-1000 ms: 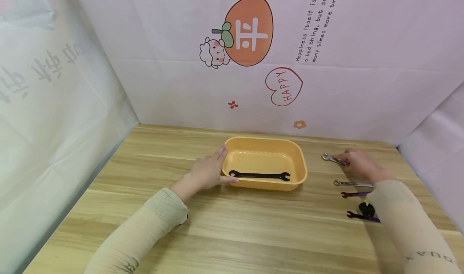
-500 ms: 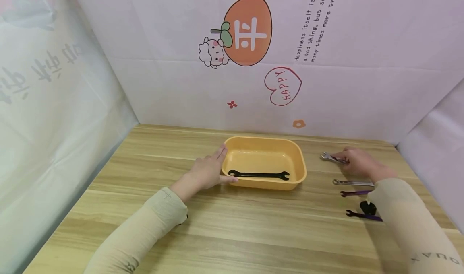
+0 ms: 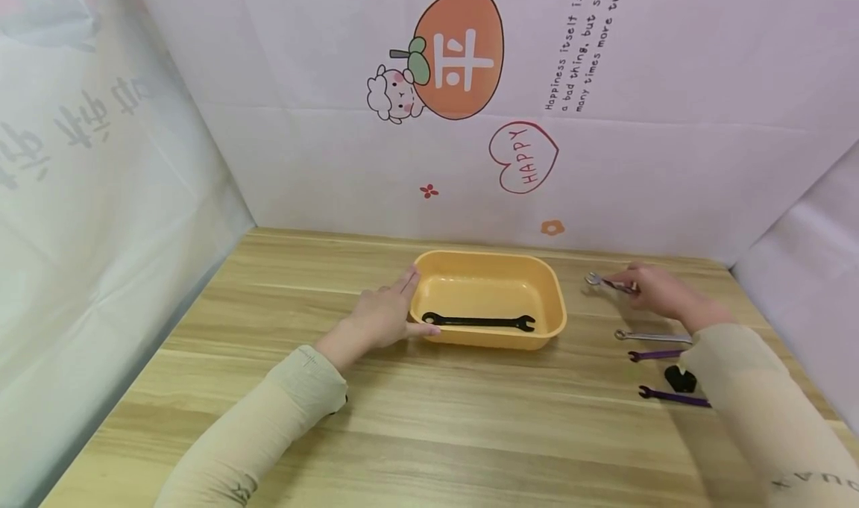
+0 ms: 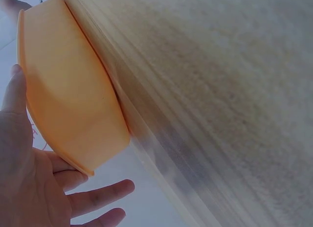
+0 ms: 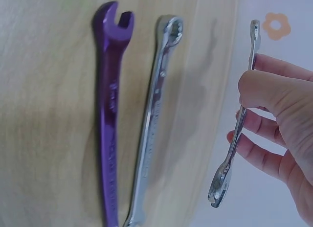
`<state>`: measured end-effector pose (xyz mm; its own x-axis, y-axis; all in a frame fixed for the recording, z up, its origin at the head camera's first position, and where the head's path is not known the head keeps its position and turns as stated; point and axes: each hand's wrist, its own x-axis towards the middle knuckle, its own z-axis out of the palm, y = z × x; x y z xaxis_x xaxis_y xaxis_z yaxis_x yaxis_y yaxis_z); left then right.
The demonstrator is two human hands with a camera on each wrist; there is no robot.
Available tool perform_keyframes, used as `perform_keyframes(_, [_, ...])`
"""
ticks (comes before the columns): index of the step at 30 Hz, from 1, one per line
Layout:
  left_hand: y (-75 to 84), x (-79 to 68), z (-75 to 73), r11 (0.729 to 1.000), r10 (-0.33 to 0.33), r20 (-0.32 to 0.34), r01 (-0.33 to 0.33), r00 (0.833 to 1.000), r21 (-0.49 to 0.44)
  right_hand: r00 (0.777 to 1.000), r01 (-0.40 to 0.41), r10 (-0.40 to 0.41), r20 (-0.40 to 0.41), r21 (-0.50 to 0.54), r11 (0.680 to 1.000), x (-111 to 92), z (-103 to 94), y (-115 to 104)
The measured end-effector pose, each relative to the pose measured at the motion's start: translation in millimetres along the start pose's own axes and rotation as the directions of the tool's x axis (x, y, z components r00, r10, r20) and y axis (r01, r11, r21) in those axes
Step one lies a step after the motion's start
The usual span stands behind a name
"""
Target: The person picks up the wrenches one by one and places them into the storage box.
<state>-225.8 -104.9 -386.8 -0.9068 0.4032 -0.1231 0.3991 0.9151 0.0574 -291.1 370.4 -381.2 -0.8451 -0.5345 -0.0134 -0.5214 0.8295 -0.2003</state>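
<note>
My left hand [image 3: 379,315] holds the left end of a yellow plastic tub [image 3: 557,329], thumb along the near rim and fingers at the far corner. Two of its fingers extend past the tub in the left wrist view. Inside, a black combination wrench [image 3: 479,321] lies along the near wall. To the right of the tub, my right hand [image 3: 661,292] pinches a silver combination wrench [image 5: 238,126] by the middle of its shank, raised off the table. Another silver wrench [image 5: 152,114] and a purple wrench [image 5: 108,90] lie below that hand.
A second purple wrench [image 3: 674,397] and a small black object [image 3: 680,379] lie nearer me, partly beside my right sleeve. The wooden table [image 3: 470,433] meets a printed white cloth [image 3: 322,157] at its back edge.
My right hand has lifted the silver wrench slightly, up and a little to the left. My left hand and the tub have stayed in place.
</note>
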Motion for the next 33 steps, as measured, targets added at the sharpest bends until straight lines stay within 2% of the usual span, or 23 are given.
perform_keyframes(15, [-0.2, -0.2, -1.8, 1.0, -0.003, 0.006, 0.003, 1.0, -0.027, 0.999, 0.044, -0.044, -0.001, -0.026, 0.999, 5.4, -15.2, -16.9])
perform_keyframes(24, [-1.2, -0.8, -1.2, 1.0, 0.002, -0.005, -0.002, 1.0, -0.022, 0.998, 0.04, -0.039, 0.044, -0.012, 0.999, 10.3, -27.3, -36.3])
perform_keyframes(33, [-0.6, -0.5, -0.3, 1.0, 0.007, -0.006, -0.007, 1.0, -0.005, 0.996, 0.076, -0.075, 0.043, -0.021, 0.997, 15.0, -31.1, -55.3])
